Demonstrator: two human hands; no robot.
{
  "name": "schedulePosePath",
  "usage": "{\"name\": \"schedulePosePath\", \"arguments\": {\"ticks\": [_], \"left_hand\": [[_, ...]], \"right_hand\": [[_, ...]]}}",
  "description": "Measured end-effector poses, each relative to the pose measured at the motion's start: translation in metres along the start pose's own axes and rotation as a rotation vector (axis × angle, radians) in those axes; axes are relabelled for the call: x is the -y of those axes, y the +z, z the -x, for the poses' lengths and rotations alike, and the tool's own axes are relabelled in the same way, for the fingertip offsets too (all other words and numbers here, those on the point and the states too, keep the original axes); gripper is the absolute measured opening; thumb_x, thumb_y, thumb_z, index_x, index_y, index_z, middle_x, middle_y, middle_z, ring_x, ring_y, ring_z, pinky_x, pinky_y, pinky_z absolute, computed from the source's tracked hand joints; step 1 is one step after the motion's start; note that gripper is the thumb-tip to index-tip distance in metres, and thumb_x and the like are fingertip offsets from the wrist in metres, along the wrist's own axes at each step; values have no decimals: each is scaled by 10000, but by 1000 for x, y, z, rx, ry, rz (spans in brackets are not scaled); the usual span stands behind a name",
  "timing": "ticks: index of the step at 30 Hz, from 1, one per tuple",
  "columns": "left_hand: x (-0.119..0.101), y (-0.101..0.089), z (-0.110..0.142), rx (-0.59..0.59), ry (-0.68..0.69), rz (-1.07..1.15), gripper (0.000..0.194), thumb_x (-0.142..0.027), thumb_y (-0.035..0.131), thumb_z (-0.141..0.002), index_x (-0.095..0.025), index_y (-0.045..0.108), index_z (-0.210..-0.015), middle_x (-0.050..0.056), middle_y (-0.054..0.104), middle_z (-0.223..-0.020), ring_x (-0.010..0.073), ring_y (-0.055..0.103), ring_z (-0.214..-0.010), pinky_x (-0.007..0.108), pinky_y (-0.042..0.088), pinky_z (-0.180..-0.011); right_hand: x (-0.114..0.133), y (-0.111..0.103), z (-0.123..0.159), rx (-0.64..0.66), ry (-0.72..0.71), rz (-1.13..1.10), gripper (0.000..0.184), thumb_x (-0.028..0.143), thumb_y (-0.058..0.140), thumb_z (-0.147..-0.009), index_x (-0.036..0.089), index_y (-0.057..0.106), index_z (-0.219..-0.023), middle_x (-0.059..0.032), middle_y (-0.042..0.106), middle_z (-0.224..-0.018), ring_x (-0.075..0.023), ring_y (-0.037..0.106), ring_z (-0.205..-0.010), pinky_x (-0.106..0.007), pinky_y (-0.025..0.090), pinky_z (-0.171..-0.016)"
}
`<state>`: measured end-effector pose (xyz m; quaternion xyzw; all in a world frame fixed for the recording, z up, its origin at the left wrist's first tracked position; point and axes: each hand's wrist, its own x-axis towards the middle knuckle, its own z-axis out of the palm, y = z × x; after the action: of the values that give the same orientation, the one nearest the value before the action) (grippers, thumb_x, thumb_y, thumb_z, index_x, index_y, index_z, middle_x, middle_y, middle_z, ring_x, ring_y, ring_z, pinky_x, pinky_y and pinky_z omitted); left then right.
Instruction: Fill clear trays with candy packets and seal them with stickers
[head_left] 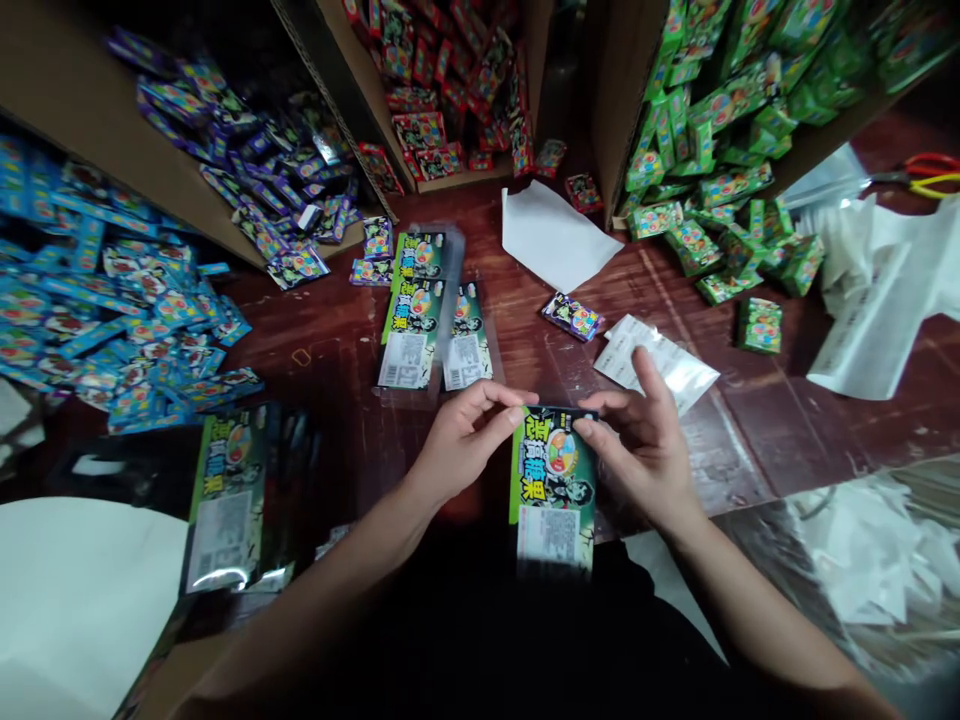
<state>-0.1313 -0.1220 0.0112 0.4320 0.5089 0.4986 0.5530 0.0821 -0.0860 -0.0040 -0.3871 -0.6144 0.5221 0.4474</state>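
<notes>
Packet in the pinch of both hands, reddish table beyond (cardboard boxes behind)

a dark red-brown table spreads ahead of and beside the hands, its scuffed surface catching a dull sheen to their right. cardboard boxes stand beyond them, deep shadow inside and between. a white surface with a curved edge lies low to their left. the light is dim and uneven.
</notes>
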Motion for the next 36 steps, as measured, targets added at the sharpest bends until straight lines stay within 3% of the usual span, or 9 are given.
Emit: {"name": "schedulePosePath", "arguments": {"ticks": [2,4,8,19,23,28,32,34,36], "left_hand": [[-2,1,0,-46,-4,-9,218,-240,668,-921,-209,621,-1131,49,752,-1070,177,690,-1029,351,518,-949],[-7,2,0,-41,0,-67,232,-256,671,-920,-215,654,-1148,47,753,-1085,175,692,-1024,347,520,-955],[-21,5,3,4,20,-158,157,-327,659,-925,-183,722,-916,65,756,-1078,191,693,-1030,355,531,-954],[-36,4,-17,77,-145,-186,165,-336,710,-876,-173,734,-884,37,771,-905,159,701,-848,323,537,-860],[-32,2,-13,120,-140,-152,192,-349,766,-837,-181,752,-931,53,783,-998,178,720,-926,342,557,-893],[-27,6,-10,122,-74,-147,173,-266,794,-798,-182,724,-932,43,773,-1031,173,724,-945,342,581,-891],[-26,11,-14,137,-50,-205,145,-266,765,-821,-186,714,-930,37,768,-990,169,721,-913,337,586,-859],[-25,13,-15,144,-45,-228,152,-271,758,-826,-185,711,-943,36,765,-978,162,714,-884,325,585,-831],[-25,14,-15,146,-42,-247,164,-277,757,-829,-182,711,-954,37,763,-965,155,707,-859,310,580,-807]], "right_hand": [[2,-2,-2,3,10,13,917,292,703,-911,419,112,-1601,-65,619,-1283,-197,665,-996,-420,597,-924],[6,-3,-4,27,36,20,931,314,696,-915,407,78,-1605,-62,642,-1223,-209,664,-990,-446,589,-934],[20,-3,-7,40,74,15,883,334,713,-900,368,168,-1594,-19,665,-929,-217,667,-850,-431,605,-818],[38,-3,-23,14,207,-23,840,348,758,-850,303,316,-1563,12,681,-834,-166,647,-721,-328,589,-659],[32,-14,-17,36,225,-44,834,356,746,-872,338,295,-1573,11,690,-833,-177,659,-740,-360,605,-715],[44,-40,-26,100,121,93,478,371,669,-935,344,533,-1393,-37,693,-1060,-217,659,-1017,-434,542,-960],[67,-50,-52,386,43,306,147,401,670,-924,258,698,-945,-62,661,-1151,-254,606,-1151,-450,489,-1031],[73,-47,-60,575,27,358,137,381,680,-912,247,686,-887,-59,663,-1121,-247,617,-1118,-423,516,-974],[73,-41,-63,634,-8,429,87,331,680,-905,246,673,-915,-50,661,-1087,-227,626,-1059,-398,528,-925]]}}
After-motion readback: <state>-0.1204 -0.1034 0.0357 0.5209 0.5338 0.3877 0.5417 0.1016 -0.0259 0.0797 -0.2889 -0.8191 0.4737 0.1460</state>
